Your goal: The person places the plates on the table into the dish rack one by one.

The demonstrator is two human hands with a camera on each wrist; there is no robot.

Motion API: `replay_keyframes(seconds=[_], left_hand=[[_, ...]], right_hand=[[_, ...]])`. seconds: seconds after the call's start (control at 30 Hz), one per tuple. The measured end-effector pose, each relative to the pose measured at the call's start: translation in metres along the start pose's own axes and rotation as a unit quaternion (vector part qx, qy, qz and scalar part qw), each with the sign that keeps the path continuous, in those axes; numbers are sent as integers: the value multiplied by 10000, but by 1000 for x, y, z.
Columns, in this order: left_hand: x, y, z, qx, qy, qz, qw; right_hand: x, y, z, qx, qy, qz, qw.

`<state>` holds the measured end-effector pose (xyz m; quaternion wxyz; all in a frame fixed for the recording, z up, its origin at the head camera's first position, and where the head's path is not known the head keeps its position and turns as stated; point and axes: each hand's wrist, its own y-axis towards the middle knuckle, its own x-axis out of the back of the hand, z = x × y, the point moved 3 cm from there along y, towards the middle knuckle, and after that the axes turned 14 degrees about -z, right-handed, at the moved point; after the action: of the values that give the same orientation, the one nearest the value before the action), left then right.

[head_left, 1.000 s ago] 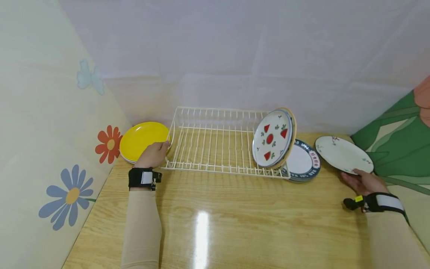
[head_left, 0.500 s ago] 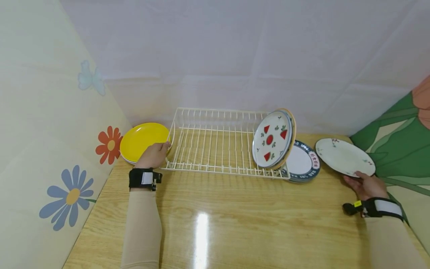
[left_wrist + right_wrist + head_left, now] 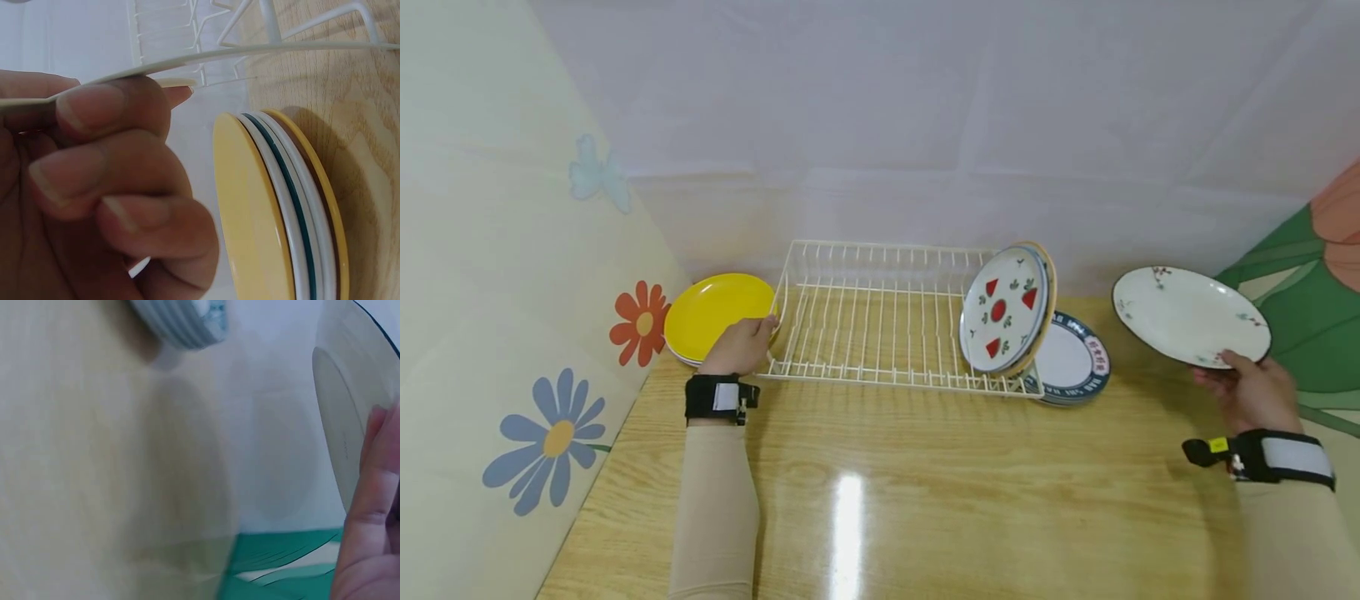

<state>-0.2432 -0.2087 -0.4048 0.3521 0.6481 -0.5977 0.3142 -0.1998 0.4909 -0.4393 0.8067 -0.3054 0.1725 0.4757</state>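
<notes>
My left hand (image 3: pixel 741 346) grips the left end wire of a white wire dish rack (image 3: pixel 865 382); in the left wrist view its fingers (image 3: pixel 119 162) curl round that wire. My right hand (image 3: pixel 1255 392) holds a white plate (image 3: pixel 1191 317) with small floral sprigs and a dark rim, thumb on top and fingers beneath. The plate is up off the table, and its underside (image 3: pixel 347 425) faces the right wrist camera. At the rack's right end, a plate with red watermelon slices (image 3: pixel 997 310) leans upright against an orange-rimmed plate (image 3: pixel 1051 292).
A stack of plates topped by a yellow plate (image 3: pixel 718 312) lies left of the rack. Right of it, partly behind the leaning plates, is a stack of blue-rimmed plates (image 3: pixel 1067 358). A white cloth (image 3: pixel 880 125) hangs behind the wooden table (image 3: pixel 940 483).
My right hand has lifted the floral plate up from low over the table and moved it slightly to the right. The left hand stays on the rack.
</notes>
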Motion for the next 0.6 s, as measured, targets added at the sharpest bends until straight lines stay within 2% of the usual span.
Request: replay_keyframes(seconds=[0.23, 0.4, 0.6], left_hand=[[0, 0, 0, 0, -1, 6, 10000], [0, 0, -1, 23, 6, 9, 10000], [0, 1, 0, 9, 15, 13, 10000]], right_hand=[[-42, -18, 18, 1076, -267, 217, 9936], [-76, -35, 28, 1413, -382, 716, 9866], [-122, -54, 38, 1643, -798, 1088, 9771]])
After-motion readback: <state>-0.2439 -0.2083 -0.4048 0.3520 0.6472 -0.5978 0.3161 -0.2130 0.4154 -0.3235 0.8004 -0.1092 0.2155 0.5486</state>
